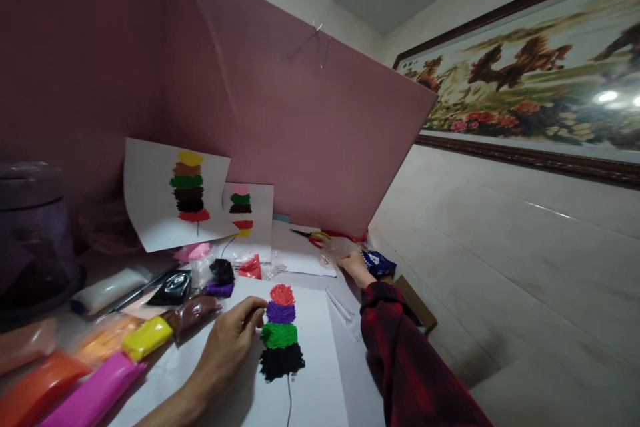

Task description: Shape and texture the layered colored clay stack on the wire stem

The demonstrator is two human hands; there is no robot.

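Note:
A white sheet of paper point(320, 353) lies in front of me, bearing a stack of textured clay patches: red clay point(282, 295), purple clay point(281, 312), green clay point(280, 335) and black clay point(281, 361). A thin drawn line runs down from the black patch. My left hand point(233, 333) rests over the paper, its fingers curled in and fingertips at the purple patch's left edge; anything between them is hidden. My right hand point(356, 268) reaches to the back right, fingers closed near clear plastic and the scissors point(317, 237). What it grips is too small to tell.
Clay packets, including yellow point(147, 339), magenta point(95, 390) and brown point(196, 315), crowd the left. Two sheets with similar stacks, a larger one point(145, 193) and a smaller one point(263, 213), lean against the pink panel point(310, 147). A clear plastic fork point(343, 307) lies right of the paper.

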